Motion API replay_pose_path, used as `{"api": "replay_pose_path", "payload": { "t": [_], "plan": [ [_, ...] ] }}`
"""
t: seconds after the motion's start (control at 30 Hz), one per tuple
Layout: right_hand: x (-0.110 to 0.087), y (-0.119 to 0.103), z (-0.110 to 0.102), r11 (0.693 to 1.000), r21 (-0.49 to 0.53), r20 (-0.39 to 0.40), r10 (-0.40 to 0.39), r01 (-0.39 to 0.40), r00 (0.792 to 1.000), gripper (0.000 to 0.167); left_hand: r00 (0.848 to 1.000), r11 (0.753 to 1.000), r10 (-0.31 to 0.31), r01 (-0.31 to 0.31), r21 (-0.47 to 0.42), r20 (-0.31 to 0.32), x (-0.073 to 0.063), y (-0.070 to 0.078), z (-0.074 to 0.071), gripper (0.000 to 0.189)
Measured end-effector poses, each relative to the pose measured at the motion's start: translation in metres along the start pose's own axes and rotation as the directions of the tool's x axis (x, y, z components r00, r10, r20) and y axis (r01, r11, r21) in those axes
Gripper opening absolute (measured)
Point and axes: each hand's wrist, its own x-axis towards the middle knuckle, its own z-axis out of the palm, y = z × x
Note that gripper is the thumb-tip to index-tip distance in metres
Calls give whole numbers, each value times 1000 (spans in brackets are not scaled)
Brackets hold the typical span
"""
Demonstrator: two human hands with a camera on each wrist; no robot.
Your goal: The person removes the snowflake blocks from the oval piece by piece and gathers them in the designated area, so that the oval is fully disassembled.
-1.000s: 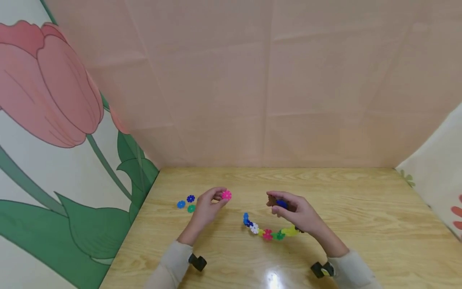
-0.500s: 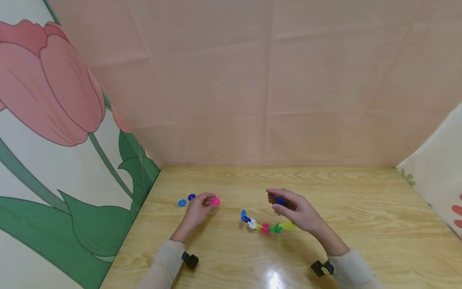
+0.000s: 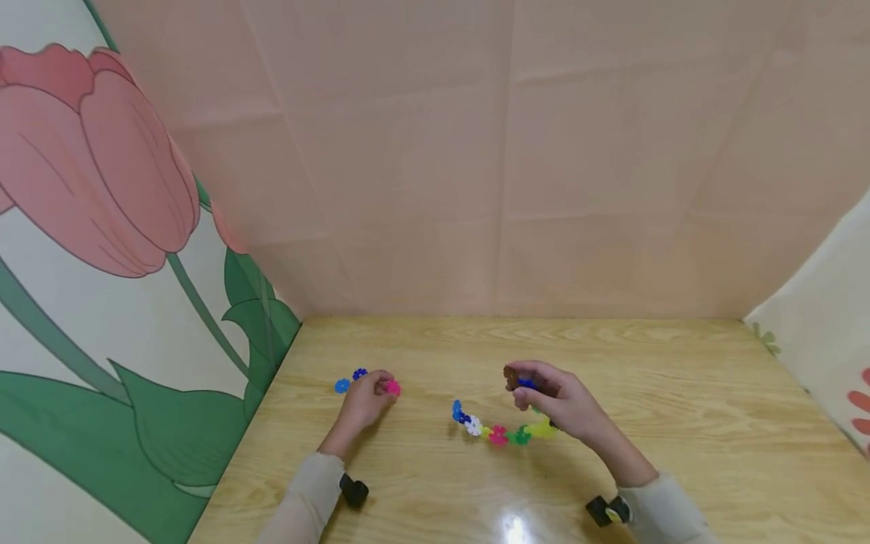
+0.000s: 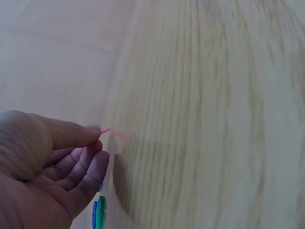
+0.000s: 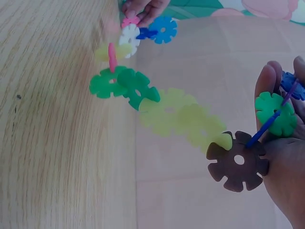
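Note:
Between thumb and fingertips my left hand (image 3: 362, 406) pinches a pink flower-shaped interlocking disc (image 3: 393, 387), seen edge-on in the left wrist view. My right hand (image 3: 569, 402) curls round one end of a chain of such discs. The chain hangs in a curve below it through a green disc (image 3: 521, 436) and a white disc (image 3: 473, 425) to a light blue disc (image 3: 457, 410). At the hand, a brown disc (image 3: 510, 377) pokes past the fingertips. In the right wrist view, another brown disc (image 5: 238, 179) joins through a blue one to a green disc (image 5: 281, 121) against the palm.
Loose discs lie left of my left hand on the wooden table (image 3: 680, 393): a light blue one (image 3: 342, 386) and a dark blue one (image 3: 359, 373). A green disc (image 4: 100, 212) shows only in the left wrist view. A pink cloth (image 3: 408, 189) stands behind the table.
My left hand has moved left and down with the pink disc, now covering the loose green disc in the head view. My right hand stays nearly in place, holding the chain.

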Motion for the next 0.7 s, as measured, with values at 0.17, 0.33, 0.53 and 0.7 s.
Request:
{"api": "replay_pose_path", "payload": {
  "t": [0.17, 0.33, 0.53, 0.7],
  "plan": [
    [-1, 1, 2, 1000, 25, 0, -17, 17, 1000, 32, 1000, 999, 4, -4, 47, -3, 1, -3, 0, 30],
    [0, 1, 2, 997, 67, 10, -38, 37, 999, 32, 1000, 996, -2, 3, 86, -13, 2, -3, 0, 32],
    [1, 2, 2, 998, 51, 9, -35, 35, 999, 29, 999, 991, 13, -8, 137, -32, 1, -2, -1, 30],
    [1, 2, 2, 998, 52, 17, -37, 36, 999, 30, 999, 986, 13, -7, 165, -39, 1, -1, -1, 31]
  ]
}}
